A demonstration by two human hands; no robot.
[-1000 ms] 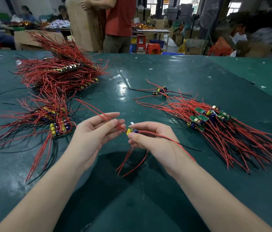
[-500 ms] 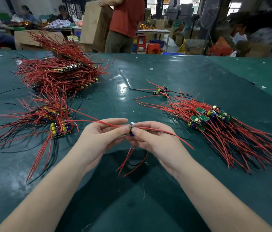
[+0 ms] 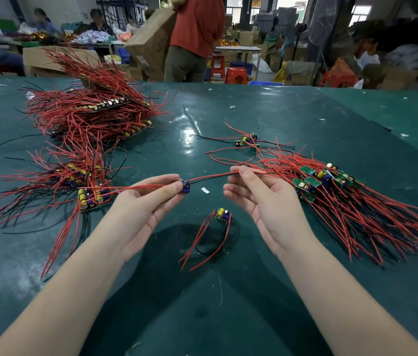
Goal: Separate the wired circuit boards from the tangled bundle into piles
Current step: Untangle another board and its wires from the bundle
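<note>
My left hand (image 3: pixel 146 204) pinches a small circuit board (image 3: pixel 185 187) by its edge. Its red and black wires (image 3: pixel 213 176) run right to my right hand (image 3: pixel 259 199), which pinches them near their far end. A second small board (image 3: pixel 222 214) with looped red and black wires lies loose on the table between my wrists. A tangled bundle of boards and red wires (image 3: pixel 56 181) lies at left, with a bigger heap (image 3: pixel 92 116) behind it. A pile of separated boards (image 3: pixel 331 191) spreads at right.
The table is covered in dark green sheet (image 3: pixel 228 304). A few boards (image 3: pixel 247 141) lie apart behind the right pile. A small white scrap (image 3: pixel 205 190) sits between my hands. A person in a red shirt (image 3: pixel 195 34) stands with a cardboard box beyond the table's far edge.
My hands have moved apart, stretching one board's wires between them. A second board that was held at my fingertips now lies on the table below. The person behind has shifted right with the box.
</note>
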